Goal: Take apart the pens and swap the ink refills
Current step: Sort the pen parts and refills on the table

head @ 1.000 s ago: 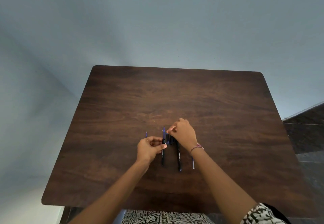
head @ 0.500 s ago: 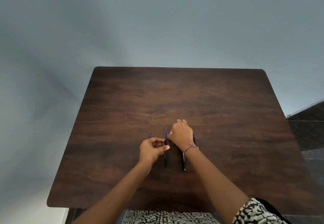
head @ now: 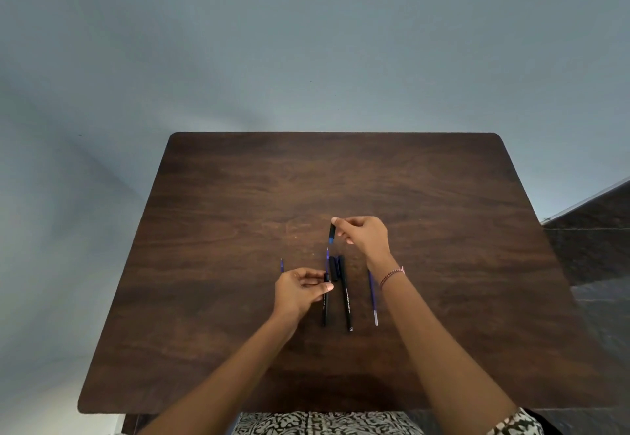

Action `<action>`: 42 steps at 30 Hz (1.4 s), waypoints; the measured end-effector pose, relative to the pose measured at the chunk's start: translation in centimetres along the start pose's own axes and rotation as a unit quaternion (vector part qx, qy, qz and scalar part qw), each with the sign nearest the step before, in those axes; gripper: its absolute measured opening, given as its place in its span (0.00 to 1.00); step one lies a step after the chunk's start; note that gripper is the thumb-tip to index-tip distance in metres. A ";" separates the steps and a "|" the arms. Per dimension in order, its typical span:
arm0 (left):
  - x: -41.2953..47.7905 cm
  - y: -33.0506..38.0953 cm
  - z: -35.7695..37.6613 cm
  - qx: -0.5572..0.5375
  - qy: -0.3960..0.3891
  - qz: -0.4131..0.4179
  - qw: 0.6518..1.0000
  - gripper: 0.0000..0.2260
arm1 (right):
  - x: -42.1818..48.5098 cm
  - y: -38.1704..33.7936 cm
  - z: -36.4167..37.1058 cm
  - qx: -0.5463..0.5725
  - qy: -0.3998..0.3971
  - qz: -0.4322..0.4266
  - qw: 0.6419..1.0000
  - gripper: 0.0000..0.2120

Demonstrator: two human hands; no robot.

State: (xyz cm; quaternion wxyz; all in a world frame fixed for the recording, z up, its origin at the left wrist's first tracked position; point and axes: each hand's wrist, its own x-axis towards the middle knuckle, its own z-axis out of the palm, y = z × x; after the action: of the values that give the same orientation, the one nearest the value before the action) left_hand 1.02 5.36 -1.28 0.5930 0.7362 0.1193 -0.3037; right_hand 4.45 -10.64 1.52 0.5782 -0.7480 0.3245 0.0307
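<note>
My left hand (head: 300, 289) grips a black pen barrel (head: 325, 305) that lies lengthwise on the brown table (head: 238, 213); a blue refill tip (head: 327, 255) sticks out of its far end. My right hand (head: 364, 235) is raised just beyond it and pinches a small black-and-blue tip piece (head: 331, 232). A second black pen barrel (head: 345, 293) lies to the right, with a short black cap (head: 333, 268) beside its far end. A loose blue refill (head: 372, 296) lies further right, partly under my right wrist. Another blue refill tip (head: 282, 265) shows left of my left hand.
The table's near edge is at my lap, where patterned cloth (head: 324, 424) shows. A grey wall stands behind the table. A dark floor and skirting (head: 589, 230) lie to the right.
My right hand has lifted away from the pens toward the far side, pulling the tip piece off the barrel held by my left hand. The refill on the right is now uncovered.
</note>
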 end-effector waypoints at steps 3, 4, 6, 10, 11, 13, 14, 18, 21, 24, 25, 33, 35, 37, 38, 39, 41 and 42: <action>-0.2 0.2 0.3 0.005 -0.004 0.001 1.000 0.11 | 0.0 0.4 0.0 0.000 0.002 -0.009 1.000 0.09; -0.2 0.3 0.3 0.007 -0.004 0.001 1.000 0.11 | 0.0 0.5 -0.1 -0.004 0.002 -0.012 1.000 0.08; -0.2 0.5 0.4 0.010 -0.004 0.000 1.000 0.11 | 0.1 0.7 -0.2 -0.012 -0.005 -0.015 1.000 0.08; -0.2 0.6 0.6 0.014 -0.005 0.000 1.000 0.11 | -0.1 0.9 -0.2 -0.019 -0.013 -0.030 0.999 0.08; -0.2 0.6 0.6 0.016 -0.005 0.001 1.000 0.11 | -0.2 1.0 -0.2 -0.010 -0.007 -0.034 0.999 0.07; -0.2 0.6 0.6 0.021 -0.004 0.000 1.000 0.11 | -0.3 0.9 -0.2 0.007 0.003 -0.038 0.999 0.07; -0.2 0.7 0.6 0.023 -0.004 -0.002 1.000 0.11 | -0.3 0.9 -0.2 0.010 0.004 -0.040 0.999 0.07; -0.1 0.9 0.6 0.021 -0.006 0.000 1.000 0.10 | -0.3 0.8 -0.2 0.008 0.003 -0.041 0.999 0.07; -0.1 0.8 0.7 0.024 -0.005 0.000 1.000 0.11 | -0.2 0.9 -0.3 0.009 -0.004 -0.038 0.999 0.07; -0.1 0.8 0.7 0.025 -0.005 -0.001 1.000 0.11 | -0.2 0.8 -0.4 0.008 -0.006 -0.038 0.999 0.06; 0.0 0.8 0.7 0.023 -0.004 0.000 1.000 0.11 | -0.2 0.8 -0.5 0.010 -0.002 -0.039 0.999 0.06; 0.1 1.0 0.9 0.016 -0.006 0.014 1.000 0.11 | -0.3 1.1 -0.7 0.007 0.003 -0.044 0.999 0.07; 0.2 1.0 1.0 0.018 -0.008 0.013 1.000 0.11 | -0.3 1.1 -0.8 0.013 0.009 -0.047 0.999 0.07; 0.2 1.0 1.0 0.020 -0.009 0.011 1.000 0.10 | -0.3 1.2 -0.8 0.011 0.006 -0.051 0.999 0.06; 0.1 1.0 1.1 0.020 -0.010 0.011 1.000 0.10 | -0.4 1.2 -0.9 0.011 0.005 -0.053 0.999 0.06; 0.1 1.1 1.1 0.020 -0.010 0.012 1.000 0.10 | -0.4 1.2 -0.9 0.013 0.006 -0.055 0.998 0.06; 0.1 1.1 1.2 0.018 -0.011 0.013 1.000 0.10 | -0.4 1.3 -0.9 0.020 0.018 -0.057 0.998 0.05; 0.1 1.2 1.3 0.018 -0.011 0.013 1.000 0.10 | -0.3 1.3 -0.9 0.025 0.024 -0.057 0.998 0.05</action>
State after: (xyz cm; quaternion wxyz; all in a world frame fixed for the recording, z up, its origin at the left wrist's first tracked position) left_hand 1.32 3.81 -0.54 0.5849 0.7446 0.0983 -0.3062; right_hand 3.24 -11.44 0.86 0.5890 -0.7515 0.2958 -0.0289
